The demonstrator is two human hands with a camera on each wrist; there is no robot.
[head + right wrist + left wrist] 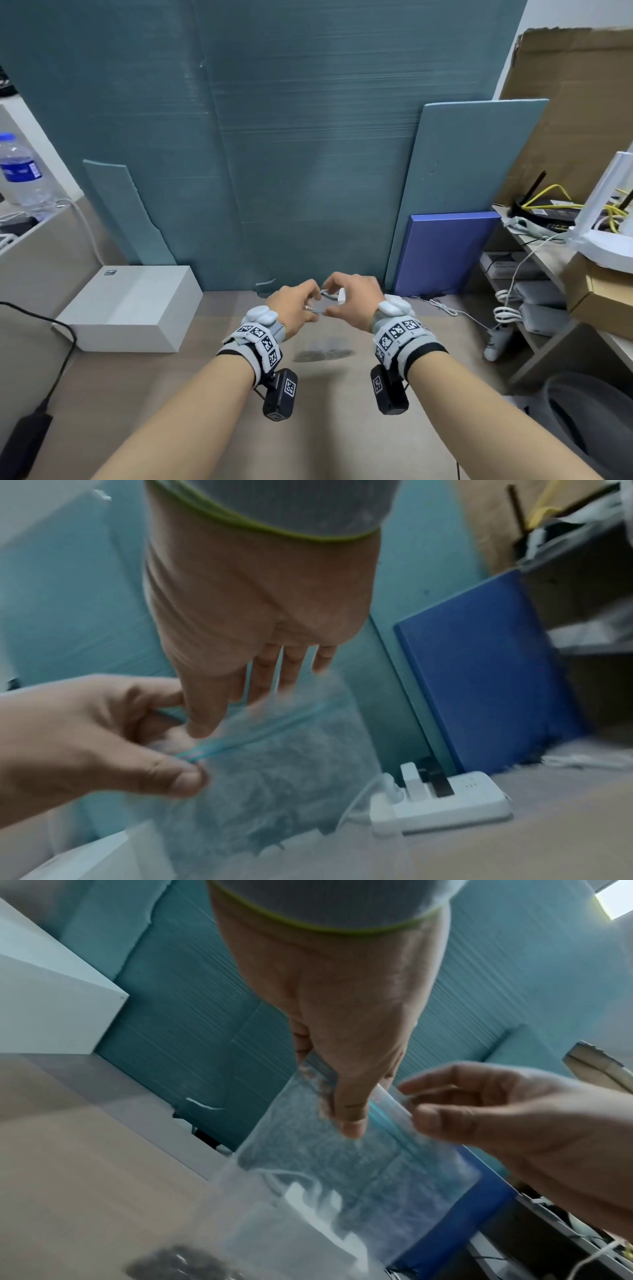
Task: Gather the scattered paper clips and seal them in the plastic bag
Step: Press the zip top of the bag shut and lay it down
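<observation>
Above the beige table [191,421] I hold a clear plastic bag [324,330] by its top edge with both hands. My left hand [306,307] pinches the left end of the blue zip strip [260,734] between thumb and fingers. My right hand [333,301] pinches the strip [387,1118] close beside it, thumb in front and fingers behind the bag [274,783]. The bag [342,1177] hangs down, and a dark clump of paper clips [323,355] lies in its bottom, also blurred in the left wrist view [178,1259]. Whether the zip is closed cannot be told.
A white box [133,308] sits on the table to the left. A white power strip [445,804] lies behind the bag by a blue board [445,250]. Teal foam panels [291,154] stand at the back. A cluttered shelf [534,246] is on the right, a black cable [65,346] on the left.
</observation>
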